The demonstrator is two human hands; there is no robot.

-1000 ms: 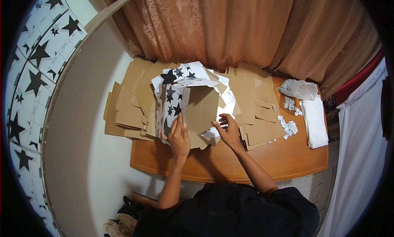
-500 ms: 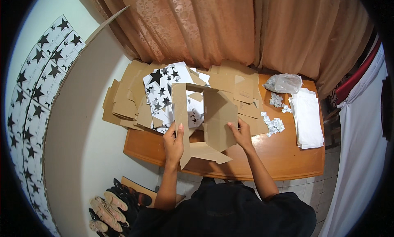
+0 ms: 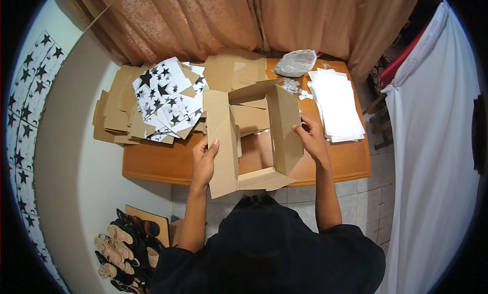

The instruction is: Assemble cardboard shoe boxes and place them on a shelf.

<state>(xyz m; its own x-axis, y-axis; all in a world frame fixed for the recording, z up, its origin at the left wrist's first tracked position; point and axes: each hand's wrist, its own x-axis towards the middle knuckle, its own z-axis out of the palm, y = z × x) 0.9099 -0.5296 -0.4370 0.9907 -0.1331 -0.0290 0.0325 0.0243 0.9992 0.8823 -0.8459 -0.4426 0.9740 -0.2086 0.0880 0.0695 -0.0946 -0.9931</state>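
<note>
Between my two hands is a brown cardboard box [image 3: 221, 136], raised above the front of the table. Its middle stands open, and the table shows through it. My left hand [image 3: 204, 164] grips the wide left panel, thumb on top. At the right panel, my right hand [image 3: 312, 139] pinches the outer edge between thumb and fingers. A flap folds along the near side of the box. Behind it to the left, white sheets with black stars [image 3: 165, 98] lie over flattened cardboard pieces [image 3: 114, 113].
The wooden table [image 3: 157, 164] also bears a stack of white paper [image 3: 335, 106], a clear plastic bag [image 3: 295, 63] and small folded paper bits [image 3: 291, 85]. Shoes [image 3: 122, 248] sit on the floor at lower left. A curtain [image 3: 203, 19] hangs behind, a white cloth [image 3: 432, 141] at right.
The box has turned and opened wider, its right panel now swung outward. Both hands keep their hold on it. The view has shifted, so the table appears further left and higher.
</note>
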